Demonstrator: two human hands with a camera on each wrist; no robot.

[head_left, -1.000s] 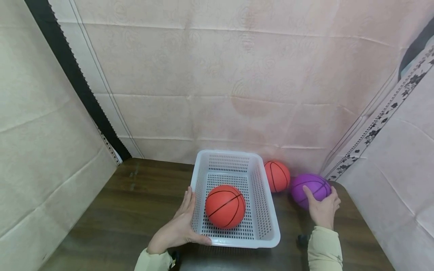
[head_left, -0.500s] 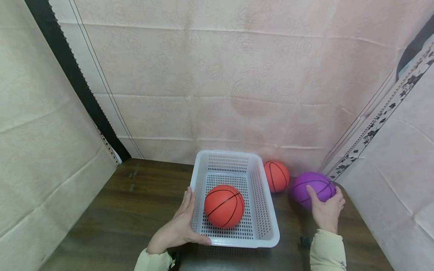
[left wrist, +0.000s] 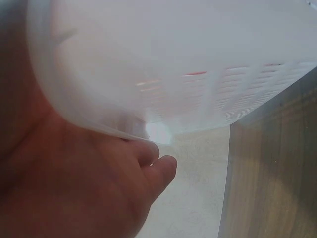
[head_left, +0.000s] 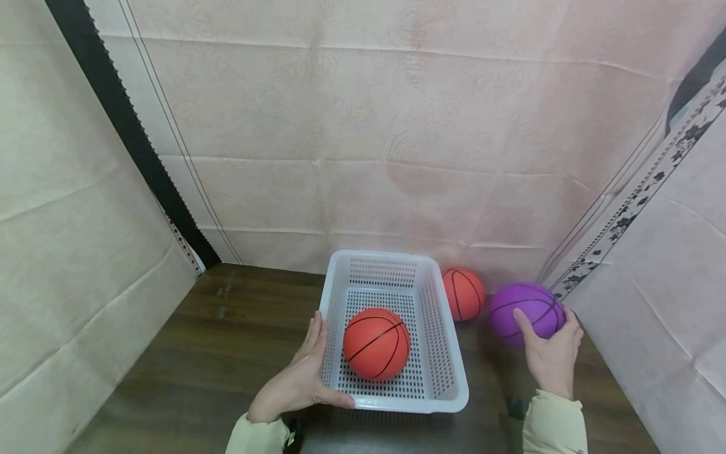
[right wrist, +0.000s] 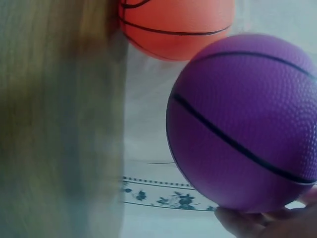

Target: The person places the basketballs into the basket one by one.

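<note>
My right hand (head_left: 554, 359) holds a purple toy basketball (head_left: 523, 308), thumb on the near side and fingers round its right. The right wrist view shows this purple ball (right wrist: 242, 119) raised off the wooden surface. At the near left corner of a white perforated plastic basket (head_left: 414, 405), my left hand (head_left: 300, 381) grips, thumb over the front rim and fingers along the left wall. In the left wrist view the fingers (left wrist: 161, 171) lie under the basket's rim (left wrist: 84, 116). Inside the basket sits a red-orange basketball (head_left: 377, 345).
A second red-orange basketball (head_left: 464, 294) rests between the basket and the back cloth (head_left: 386, 189). Cloth walls also stand at left and right, the right one (head_left: 669, 302) close beside my right hand. The dark wooden table (head_left: 227, 353) extends to the left of the basket.
My right hand and the purple basketball have shifted slightly right and upward, away from the red-orange basketball behind the basket. The left hand and the basket stay in place.
</note>
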